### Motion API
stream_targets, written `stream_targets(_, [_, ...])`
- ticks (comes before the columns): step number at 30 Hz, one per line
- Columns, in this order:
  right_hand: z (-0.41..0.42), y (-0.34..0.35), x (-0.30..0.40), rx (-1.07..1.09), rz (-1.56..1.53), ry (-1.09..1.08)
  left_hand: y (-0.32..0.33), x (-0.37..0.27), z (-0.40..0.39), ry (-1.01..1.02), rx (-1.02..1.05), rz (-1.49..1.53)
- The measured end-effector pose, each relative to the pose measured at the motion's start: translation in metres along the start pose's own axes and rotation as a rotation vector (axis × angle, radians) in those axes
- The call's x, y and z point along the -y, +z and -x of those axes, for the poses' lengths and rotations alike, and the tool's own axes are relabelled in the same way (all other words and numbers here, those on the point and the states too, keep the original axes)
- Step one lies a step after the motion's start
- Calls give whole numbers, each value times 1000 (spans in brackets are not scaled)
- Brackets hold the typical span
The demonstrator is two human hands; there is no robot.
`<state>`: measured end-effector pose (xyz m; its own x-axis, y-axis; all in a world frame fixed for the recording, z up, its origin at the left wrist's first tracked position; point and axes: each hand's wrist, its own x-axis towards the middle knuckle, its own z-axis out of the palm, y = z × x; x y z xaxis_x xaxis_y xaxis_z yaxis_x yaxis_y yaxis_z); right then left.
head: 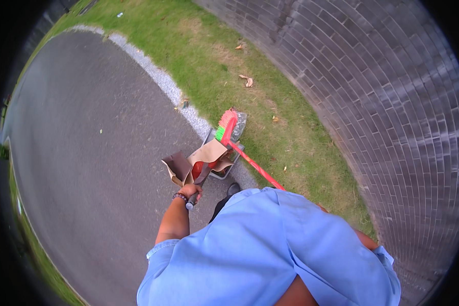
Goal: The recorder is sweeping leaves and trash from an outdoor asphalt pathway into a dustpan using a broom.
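My left hand (191, 190), with a beaded bracelet at the wrist, is closed around the grey handle (192, 199) of a long-handled dustpan. The dustpan's grey tray (222, 176) lies low, beside the kerb strip. Brown paper bags (209, 152) with a red inside showing cover part of the tray and reach up to my hand. Against the tray's far side rests a red broom (229, 130) with pink and green bristles. Crumpled clear plastic (239, 126) sits beside the bristles. The broom's red stick (258, 168) runs back under my blue shirt. My right hand is hidden behind the shirt.
Grey asphalt (99, 172) spreads to the left, bordered by a pale stone kerb (162, 80). Grass (199, 76) with dry leaves (247, 80) lies beyond it. A grey brick wall (367, 95) rises along the right. My dark shoe (233, 189) is close to the tray.
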<state>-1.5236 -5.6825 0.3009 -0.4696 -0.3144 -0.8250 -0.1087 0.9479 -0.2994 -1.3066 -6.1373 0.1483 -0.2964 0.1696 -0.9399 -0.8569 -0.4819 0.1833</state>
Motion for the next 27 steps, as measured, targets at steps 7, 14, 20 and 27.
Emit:
stream_targets(7, [72, -54, 134, -21, 284, 131, -3, 5, -4, -34, 1, 18])
stream_targets(14, [44, -50, 104, -402, 112, -149, 10, -11, 10, -49, -5, -13])
stream_targets(20, [24, -46, 119, -349, 167, 46, 1, -2, -1, -53, -24, 73])
stream_targets(27, [-26, 38, 3, -105, -375, 354, 2, -7, 1, -30, 15, -11])
